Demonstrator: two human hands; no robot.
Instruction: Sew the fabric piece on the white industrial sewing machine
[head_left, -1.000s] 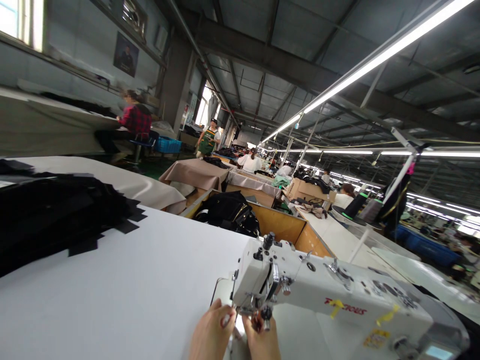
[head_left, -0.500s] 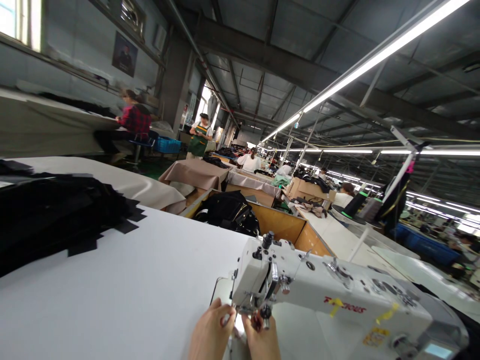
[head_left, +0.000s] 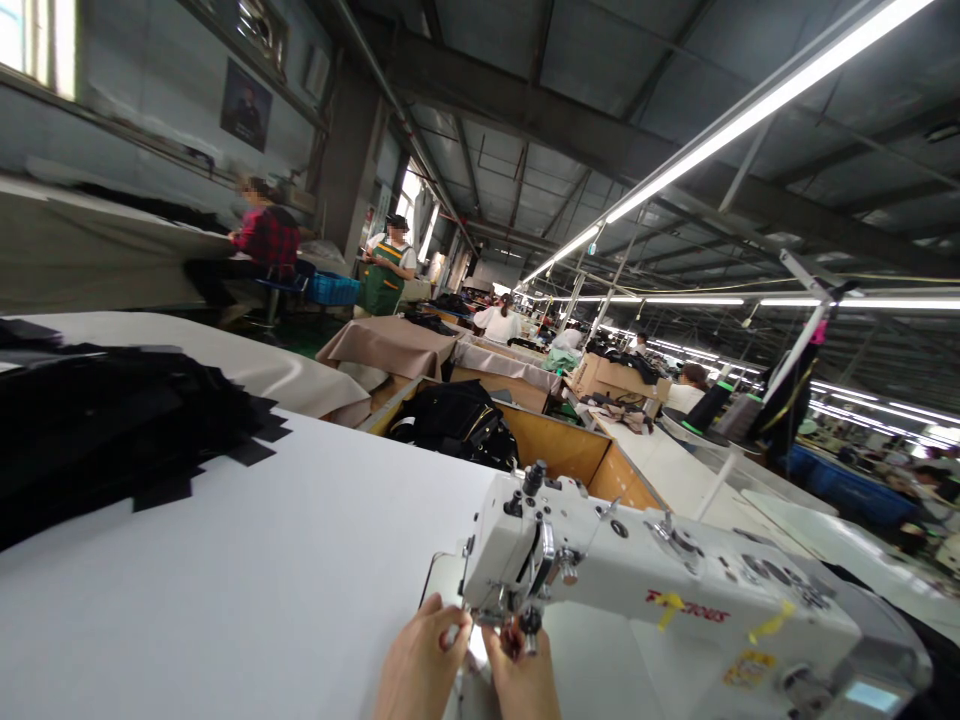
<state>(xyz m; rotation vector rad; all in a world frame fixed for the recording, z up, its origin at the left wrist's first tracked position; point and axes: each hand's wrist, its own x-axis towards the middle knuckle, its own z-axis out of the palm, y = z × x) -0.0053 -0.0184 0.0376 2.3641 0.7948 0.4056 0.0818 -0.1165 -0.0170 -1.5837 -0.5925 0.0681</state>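
A white industrial sewing machine [head_left: 600,570] stands at the lower right, its needle end toward me. Both hands are at its needle area, under the head. My left hand [head_left: 429,650] is closed in a pinch, thumb and forefinger meeting just left of the needle bar. On the other side my right hand [head_left: 523,668] is also closed, its fingertips partly hidden behind the presser parts and a dark knob [head_left: 531,622]. Whatever the fingers pinch is too small to make out. A bright work light shines between the two hands.
Black fabric pieces [head_left: 135,420] lie piled on the white table [head_left: 300,560] at left. Beyond its far edge a wooden bin [head_left: 570,450] holds black bags [head_left: 457,420]. Thread cones [head_left: 709,410] stand at right. A person in a green apron [head_left: 384,280] and a seated person [head_left: 266,240] are farther back.
Both hands stay almost still at the needle area. The person in the green apron has moved slightly left and turned. The view has shifted very little.
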